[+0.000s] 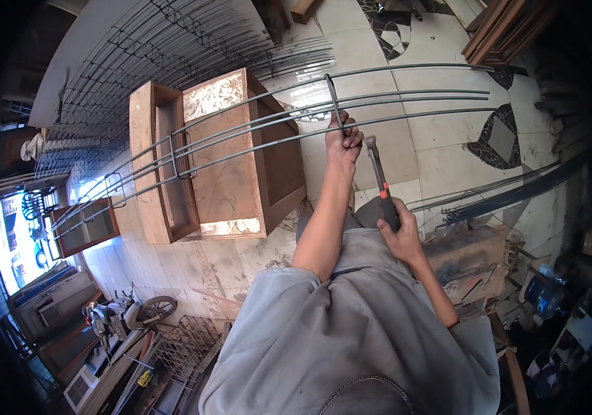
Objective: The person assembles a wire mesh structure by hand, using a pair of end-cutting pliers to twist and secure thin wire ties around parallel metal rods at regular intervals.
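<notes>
A long cage of thin steel bars (254, 146) stretches across the view, held in spacing by several bent wire stirrups (331, 93). My left hand (344, 143) is closed around the near bar where one stirrup crosses it. In my right hand (401, 232), close to my body, is a hammer (377, 169) with a slim metal shaft and a black and orange grip. Its head points up, just right of my left hand, apart from the bars. Under the cage's middle stands a wooden cabinet (220, 152), which the bars pass over.
Many more steel bars and tied cages (164, 48) lie at the far left. A dark bundle of long bars (510, 197) is at right, beside a worn wooden box (468, 259). A bicycle wheel (156, 308) and wire racks (189, 346) stand at lower left on the tiled floor.
</notes>
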Tool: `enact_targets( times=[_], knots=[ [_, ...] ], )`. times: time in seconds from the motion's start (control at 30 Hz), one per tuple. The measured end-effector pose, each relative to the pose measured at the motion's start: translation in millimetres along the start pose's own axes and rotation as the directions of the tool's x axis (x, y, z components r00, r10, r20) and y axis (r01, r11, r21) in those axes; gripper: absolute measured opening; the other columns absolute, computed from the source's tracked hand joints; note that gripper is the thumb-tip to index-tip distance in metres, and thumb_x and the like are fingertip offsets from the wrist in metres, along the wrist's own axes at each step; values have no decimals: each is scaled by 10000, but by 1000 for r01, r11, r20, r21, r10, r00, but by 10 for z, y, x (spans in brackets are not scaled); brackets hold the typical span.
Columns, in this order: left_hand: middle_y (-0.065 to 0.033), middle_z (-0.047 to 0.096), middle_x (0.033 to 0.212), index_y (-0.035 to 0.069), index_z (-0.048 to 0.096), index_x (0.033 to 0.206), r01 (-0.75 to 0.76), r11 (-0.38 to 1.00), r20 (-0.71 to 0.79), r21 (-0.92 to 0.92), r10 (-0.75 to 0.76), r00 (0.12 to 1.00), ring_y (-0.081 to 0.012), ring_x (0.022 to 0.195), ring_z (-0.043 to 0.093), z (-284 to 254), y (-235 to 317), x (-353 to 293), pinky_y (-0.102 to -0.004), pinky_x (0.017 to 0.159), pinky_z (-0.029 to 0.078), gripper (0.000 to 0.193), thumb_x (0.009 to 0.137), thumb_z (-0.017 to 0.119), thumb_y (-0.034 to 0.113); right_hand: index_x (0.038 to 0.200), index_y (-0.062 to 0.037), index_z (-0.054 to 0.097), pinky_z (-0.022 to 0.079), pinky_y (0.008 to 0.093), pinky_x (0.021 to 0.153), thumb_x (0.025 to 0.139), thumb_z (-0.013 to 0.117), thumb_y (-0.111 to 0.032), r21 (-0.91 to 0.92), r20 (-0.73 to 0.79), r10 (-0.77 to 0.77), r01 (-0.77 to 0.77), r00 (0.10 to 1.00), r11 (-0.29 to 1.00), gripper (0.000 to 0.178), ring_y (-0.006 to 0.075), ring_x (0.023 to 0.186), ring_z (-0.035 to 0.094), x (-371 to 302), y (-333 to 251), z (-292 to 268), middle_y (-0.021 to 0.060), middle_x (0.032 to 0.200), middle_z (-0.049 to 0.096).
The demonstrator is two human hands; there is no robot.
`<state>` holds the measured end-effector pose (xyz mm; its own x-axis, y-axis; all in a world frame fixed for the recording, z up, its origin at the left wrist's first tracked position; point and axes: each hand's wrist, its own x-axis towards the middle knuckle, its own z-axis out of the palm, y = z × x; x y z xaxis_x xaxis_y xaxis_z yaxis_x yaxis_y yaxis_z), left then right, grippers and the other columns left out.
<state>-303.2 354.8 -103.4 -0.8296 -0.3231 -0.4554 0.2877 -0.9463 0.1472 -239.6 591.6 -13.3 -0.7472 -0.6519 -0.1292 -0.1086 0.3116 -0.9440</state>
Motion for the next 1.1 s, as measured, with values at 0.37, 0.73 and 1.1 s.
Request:
enact_targets(
  times=[0.37, 0.73, 1.1],
  knots=[
    [31, 324, 495, 163, 443, 761, -132, 963, -241, 235, 189, 952, -88, 343, 268, 130, 10, -92, -243, 336, 207, 414, 963, 572, 501, 1191, 35, 554, 508, 353, 690, 807, 670, -105, -42, -42, 61, -63, 997, 997, 425, 221, 706, 621, 299, -208, 72, 145, 775, 616],
    [37, 386, 518, 145, 510, 749, -91, 993, -206, 78, 106, 973, -59, 341, 263, 107, -6, -35, -236, 335, 228, 385, 976, 577, 450, 1179, 42, 551, 513, 370, 702, 860, 668, -132, -50, -54, 14, -17, 998, 999, 382, 259, 724, 644, 349, -180, 330, 154, 809, 647],
    [37, 410, 519, 127, 558, 788, -68, 988, -234, 141, 100, 967, -55, 344, 251, -32, 59, 19, -211, 321, 226, 401, 974, 573, 482, 1125, 43, 566, 490, 340, 668, 913, 635, -195, 201, 15, 238, -237, 971, 951, 326, 172, 697, 593, 342, -319, 381, 104, 764, 607]
  ],
)
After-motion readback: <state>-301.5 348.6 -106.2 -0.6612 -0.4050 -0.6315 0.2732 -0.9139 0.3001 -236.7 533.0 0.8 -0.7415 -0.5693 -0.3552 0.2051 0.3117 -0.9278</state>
